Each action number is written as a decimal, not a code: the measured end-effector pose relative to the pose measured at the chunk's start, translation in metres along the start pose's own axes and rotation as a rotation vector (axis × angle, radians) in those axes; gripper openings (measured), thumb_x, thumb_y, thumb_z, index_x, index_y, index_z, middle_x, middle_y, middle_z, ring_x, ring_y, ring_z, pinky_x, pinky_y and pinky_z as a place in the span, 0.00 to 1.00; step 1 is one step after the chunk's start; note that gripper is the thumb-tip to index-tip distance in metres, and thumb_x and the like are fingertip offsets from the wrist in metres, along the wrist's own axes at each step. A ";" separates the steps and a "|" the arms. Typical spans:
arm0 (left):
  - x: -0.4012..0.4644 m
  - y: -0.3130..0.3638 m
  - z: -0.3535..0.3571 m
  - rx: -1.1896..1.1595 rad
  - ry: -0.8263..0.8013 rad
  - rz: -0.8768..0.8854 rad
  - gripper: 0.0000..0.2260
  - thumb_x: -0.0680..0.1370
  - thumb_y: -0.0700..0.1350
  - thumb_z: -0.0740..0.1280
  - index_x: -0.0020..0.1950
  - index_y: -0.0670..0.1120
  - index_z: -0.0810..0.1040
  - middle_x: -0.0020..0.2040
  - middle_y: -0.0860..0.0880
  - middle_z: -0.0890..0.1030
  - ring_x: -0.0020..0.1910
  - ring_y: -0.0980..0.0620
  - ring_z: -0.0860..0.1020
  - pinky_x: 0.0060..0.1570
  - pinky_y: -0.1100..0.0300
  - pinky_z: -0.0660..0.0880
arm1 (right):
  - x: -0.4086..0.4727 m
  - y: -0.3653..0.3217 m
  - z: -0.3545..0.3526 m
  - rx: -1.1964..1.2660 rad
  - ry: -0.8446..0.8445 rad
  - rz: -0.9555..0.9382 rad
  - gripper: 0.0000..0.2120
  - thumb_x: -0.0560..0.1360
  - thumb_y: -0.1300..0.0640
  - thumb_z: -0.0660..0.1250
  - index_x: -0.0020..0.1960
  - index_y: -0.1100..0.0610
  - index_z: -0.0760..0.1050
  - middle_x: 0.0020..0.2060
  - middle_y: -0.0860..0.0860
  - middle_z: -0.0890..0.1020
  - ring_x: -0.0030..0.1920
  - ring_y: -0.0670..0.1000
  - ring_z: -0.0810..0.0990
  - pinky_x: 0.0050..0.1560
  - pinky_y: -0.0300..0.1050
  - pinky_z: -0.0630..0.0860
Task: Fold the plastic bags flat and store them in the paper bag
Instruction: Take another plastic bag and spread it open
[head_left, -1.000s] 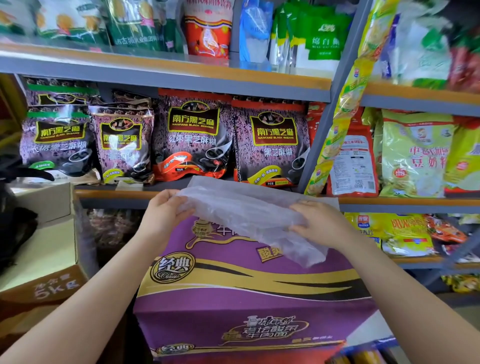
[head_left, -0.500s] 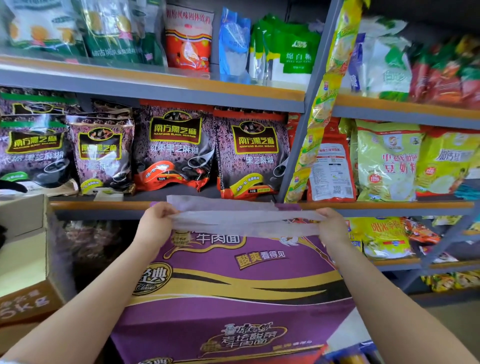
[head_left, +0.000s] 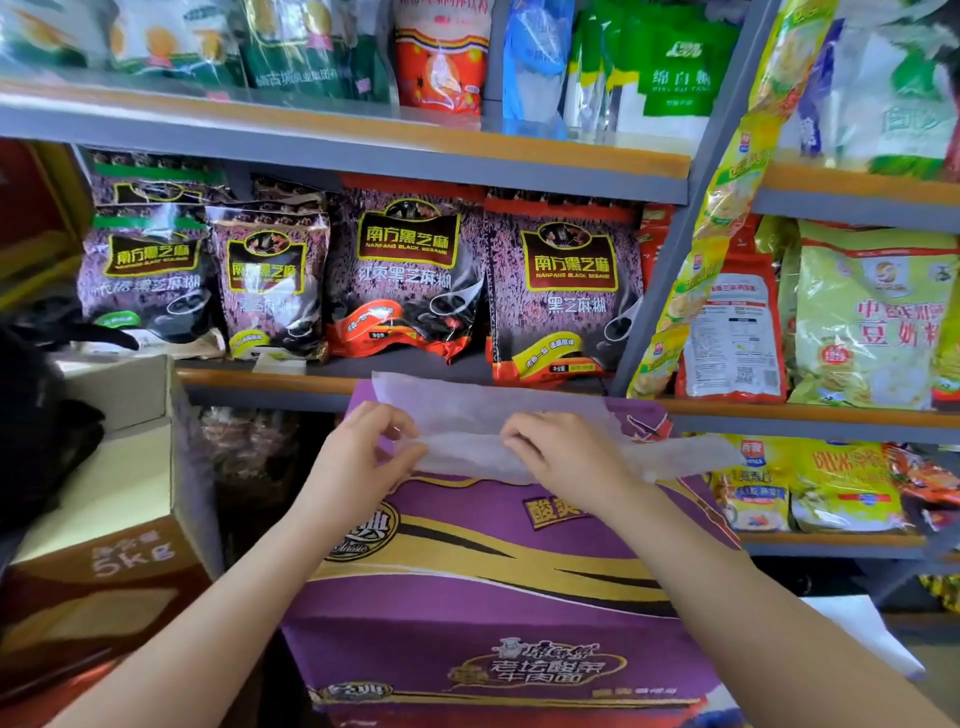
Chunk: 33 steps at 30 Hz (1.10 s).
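A thin translucent white plastic bag (head_left: 483, 415) lies stretched flat along the far top edge of a purple noodle carton (head_left: 483, 597). My left hand (head_left: 363, 457) pinches the bag's left end between thumb and fingers. My right hand (head_left: 566, 457) presses and grips the bag near its middle, and the bag's right end (head_left: 680, 457) trails past it over the carton's edge. No paper bag is in view.
Grey metal shelves (head_left: 363, 150) packed with black sesame packets (head_left: 410, 270) and yellow soy powder packs (head_left: 867, 312) stand right behind the carton. An open brown cardboard box (head_left: 119, 551) sits at the left, with a black object (head_left: 36, 431) beside it.
The bag went from a loose bundle to a flat strip pulled taut between both hands. My right hand has since slid left to the bag's middle, leaving the right end free.
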<state>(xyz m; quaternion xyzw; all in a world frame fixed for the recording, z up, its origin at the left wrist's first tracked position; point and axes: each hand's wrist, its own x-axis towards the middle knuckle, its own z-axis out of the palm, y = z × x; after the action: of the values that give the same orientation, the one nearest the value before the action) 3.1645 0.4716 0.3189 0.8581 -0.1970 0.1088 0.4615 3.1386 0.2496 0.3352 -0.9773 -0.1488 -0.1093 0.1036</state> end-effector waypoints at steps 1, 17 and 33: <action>-0.003 -0.004 -0.003 0.005 0.040 -0.050 0.06 0.72 0.41 0.71 0.41 0.48 0.75 0.42 0.53 0.77 0.40 0.57 0.76 0.38 0.72 0.71 | 0.000 -0.003 0.000 0.028 -0.003 -0.018 0.09 0.80 0.52 0.57 0.51 0.54 0.74 0.45 0.50 0.81 0.46 0.52 0.78 0.44 0.53 0.75; -0.035 -0.030 -0.044 -0.422 -0.290 -0.286 0.10 0.68 0.35 0.74 0.37 0.49 0.78 0.34 0.49 0.80 0.36 0.55 0.77 0.39 0.66 0.74 | 0.045 -0.069 -0.023 0.543 -0.501 -0.047 0.08 0.79 0.56 0.60 0.47 0.59 0.76 0.35 0.52 0.80 0.31 0.44 0.76 0.34 0.36 0.72; -0.077 -0.052 -0.088 -0.265 -0.072 -0.153 0.04 0.69 0.40 0.72 0.39 0.44 0.78 0.44 0.53 0.80 0.42 0.55 0.81 0.44 0.66 0.77 | 0.105 -0.091 0.070 -0.109 -0.575 -0.350 0.25 0.82 0.46 0.44 0.76 0.45 0.41 0.76 0.42 0.40 0.75 0.44 0.38 0.73 0.45 0.37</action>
<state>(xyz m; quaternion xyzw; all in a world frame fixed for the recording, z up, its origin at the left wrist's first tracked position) 3.1178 0.5886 0.3000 0.8055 -0.1602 0.0157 0.5703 3.2201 0.3791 0.3098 -0.9319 -0.3315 0.1466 -0.0152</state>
